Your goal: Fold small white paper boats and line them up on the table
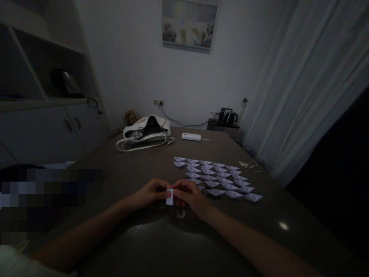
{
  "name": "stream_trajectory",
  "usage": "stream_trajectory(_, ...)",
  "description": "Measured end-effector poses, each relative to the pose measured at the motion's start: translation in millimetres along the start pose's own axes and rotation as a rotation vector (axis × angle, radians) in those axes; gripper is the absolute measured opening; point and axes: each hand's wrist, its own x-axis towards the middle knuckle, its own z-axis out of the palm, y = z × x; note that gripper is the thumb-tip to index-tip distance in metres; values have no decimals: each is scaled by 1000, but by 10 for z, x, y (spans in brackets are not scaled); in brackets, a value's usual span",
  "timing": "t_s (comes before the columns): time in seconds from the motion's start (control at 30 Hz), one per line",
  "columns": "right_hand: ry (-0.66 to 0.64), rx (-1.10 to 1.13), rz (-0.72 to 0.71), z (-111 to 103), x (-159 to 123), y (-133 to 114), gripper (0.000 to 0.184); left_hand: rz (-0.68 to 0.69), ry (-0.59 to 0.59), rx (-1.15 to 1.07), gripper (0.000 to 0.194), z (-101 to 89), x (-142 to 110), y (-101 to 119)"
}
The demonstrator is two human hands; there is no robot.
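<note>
Between my two hands is a small piece of folded white paper [170, 198], held up just above the dark table [138, 246]. My left hand [152, 192] pinches it from the left, thumb toward me. From the other side my right hand [191, 196] grips its upper right edge, with the curled fingers partly hidden behind the thumb. Just beyond and to the right of my right hand, folded paper boats [215, 192] stand in several rows, some partly covered by that hand.
A white handbag [147, 134] lies at the table's far left, near a white power bank [191, 137] with a short cable. Torn-looking pale scraps or marks [247, 164] lie near the right edge. Behind are a kettle [230, 117], a wall socket and a curtain [288, 77].
</note>
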Motion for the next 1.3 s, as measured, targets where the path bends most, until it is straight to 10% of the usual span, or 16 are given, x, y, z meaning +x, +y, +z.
stream_trajectory(0.77, -13, -40, 32, -2, -17, -67, 18, -18, -29, 11, 26, -3, -12, 17)
stream_trajectory(1.3, 244, -348, -145, 29, -70, 19, 7, -89, 122, 210, 29, 46, -26, 76)
